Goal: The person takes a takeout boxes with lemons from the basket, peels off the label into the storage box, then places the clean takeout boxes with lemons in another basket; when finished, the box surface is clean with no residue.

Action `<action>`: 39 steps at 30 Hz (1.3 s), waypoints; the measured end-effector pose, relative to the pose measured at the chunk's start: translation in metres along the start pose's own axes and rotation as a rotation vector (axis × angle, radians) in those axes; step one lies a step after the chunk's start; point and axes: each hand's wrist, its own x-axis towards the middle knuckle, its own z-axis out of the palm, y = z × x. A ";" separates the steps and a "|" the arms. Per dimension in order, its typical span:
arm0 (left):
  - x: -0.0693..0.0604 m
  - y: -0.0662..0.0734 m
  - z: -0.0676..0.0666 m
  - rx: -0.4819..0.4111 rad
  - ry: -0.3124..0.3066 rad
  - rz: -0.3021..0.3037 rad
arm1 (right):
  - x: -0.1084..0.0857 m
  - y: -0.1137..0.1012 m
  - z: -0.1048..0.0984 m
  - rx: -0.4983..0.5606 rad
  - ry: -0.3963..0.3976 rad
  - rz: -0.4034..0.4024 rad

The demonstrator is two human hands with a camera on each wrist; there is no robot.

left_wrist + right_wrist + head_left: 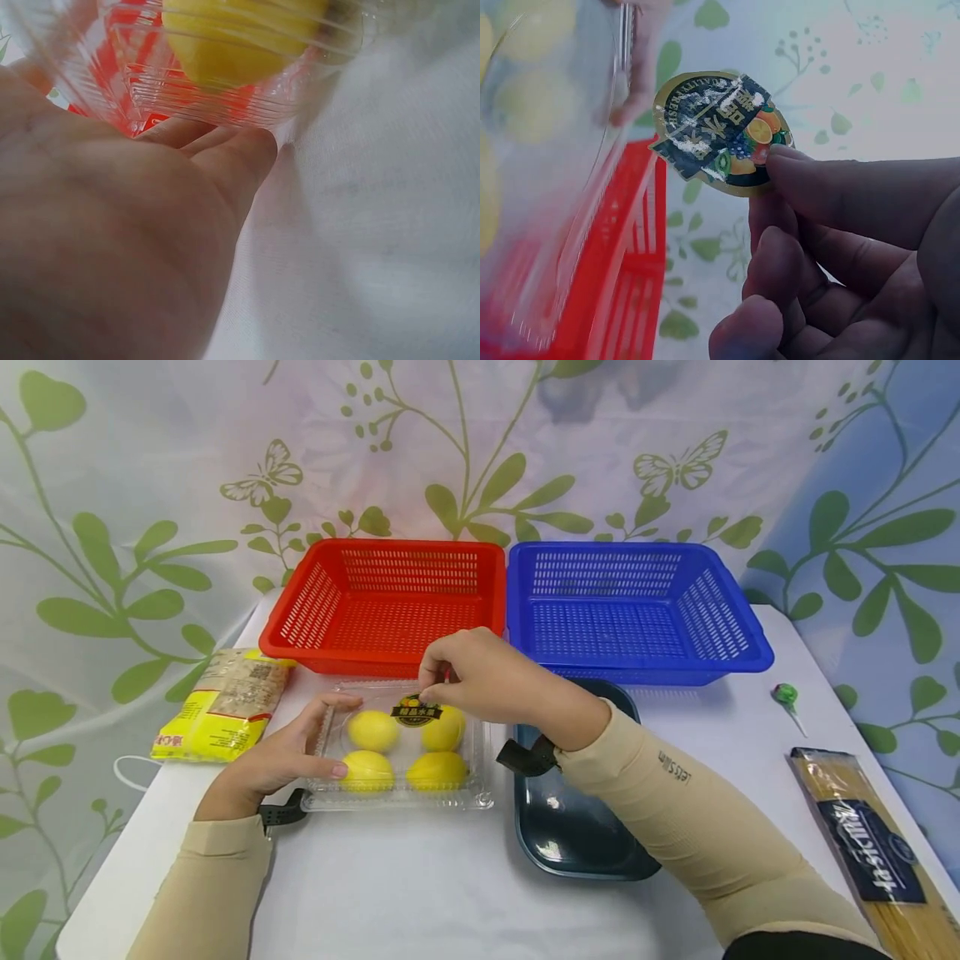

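- Sticker [720, 139], an oval fruit label in black and gold with printed fruit, is pinched between the thumb and fingers of the right hand [487, 681]; the right wrist view shows it clear of the lid, and from the head it overlaps the box's far side.
- Left hand [288, 756] has its fingers and thumb outstretched, touching the left side of the clear plastic clamshell box [401, 750].
- That box sits on the white tabletop [390, 893], in front of the red basket [390, 664], with four lemons [372, 731] inside.
- Blue basket [637, 675] stands just beside the red one, on its right.
- Dark glossy tray [555, 843] lies to the right of the box, partly beneath the right forearm.
- Yellow food bag [225, 706] lies at the table's left edge.
- Green-wrapped lollipop [784, 694] and spaghetti packet [870, 852] lie near the right edge.
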 end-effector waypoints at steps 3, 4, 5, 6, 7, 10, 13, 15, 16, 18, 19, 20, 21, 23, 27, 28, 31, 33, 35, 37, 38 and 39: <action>0.001 0.000 0.000 0.003 -0.006 0.002 | -0.010 0.012 -0.007 0.015 0.015 0.027; 0.001 0.000 -0.001 0.004 -0.007 0.002 | -0.013 0.016 -0.009 0.019 0.019 0.035; 0.001 0.000 -0.001 0.007 -0.008 0.000 | -0.016 0.020 -0.010 0.024 0.020 0.043; 0.000 0.000 -0.001 0.008 -0.009 0.000 | -0.019 0.024 -0.012 0.028 0.022 0.050; 0.000 -0.001 -0.001 0.012 -0.009 -0.001 | -0.023 0.028 -0.014 0.035 0.022 0.054; -0.001 -0.001 -0.001 0.016 -0.008 0.003 | -0.034 0.041 -0.022 0.055 0.019 0.067; -0.001 -0.002 0.000 0.013 -0.007 0.007 | -0.046 0.055 -0.030 0.088 0.001 0.073; -0.001 -0.003 0.000 0.009 -0.007 0.004 | -0.054 0.066 -0.035 0.104 -0.018 0.082; -0.001 -0.003 0.001 0.007 -0.007 0.004 | -0.058 0.071 -0.037 0.109 -0.029 0.085; -0.001 -0.002 0.001 0.006 -0.007 0.007 | -0.065 0.081 -0.039 0.117 -0.053 0.090; -0.001 -0.002 0.001 0.007 -0.008 0.009 | -0.068 0.086 -0.040 0.118 -0.065 0.093; -0.001 -0.002 0.000 0.006 -0.008 0.012 | -0.070 0.091 -0.040 0.117 -0.076 0.092; -0.001 -0.002 0.000 0.005 -0.009 0.015 | -0.073 0.096 -0.040 0.119 -0.087 0.092; -0.001 -0.002 0.000 0.003 -0.011 0.016 | -0.078 0.105 -0.038 0.120 -0.108 0.093; -0.001 -0.003 -0.001 0.001 -0.010 0.011 | -0.084 0.120 -0.032 0.118 -0.149 0.126; -0.001 -0.003 -0.001 0.000 -0.010 0.011 | -0.085 0.123 -0.031 0.121 -0.160 0.139; -0.002 -0.003 -0.001 -0.004 -0.012 0.021 | -0.088 0.131 -0.026 0.128 -0.186 0.182; -0.002 -0.003 -0.001 -0.002 -0.014 0.027 | -0.089 0.135 -0.023 0.124 -0.202 0.199; -0.001 -0.003 -0.001 0.003 -0.015 0.028 | -0.090 0.138 -0.018 0.112 -0.216 0.210; -0.001 -0.003 -0.001 0.008 -0.014 0.023 | -0.090 0.142 -0.014 0.086 -0.228 0.218; -0.001 -0.004 -0.001 0.009 -0.012 0.019 | -0.090 0.143 -0.012 0.072 -0.234 0.218; -0.001 -0.004 -0.001 0.009 -0.011 0.017 | -0.089 0.145 -0.011 0.060 -0.238 0.220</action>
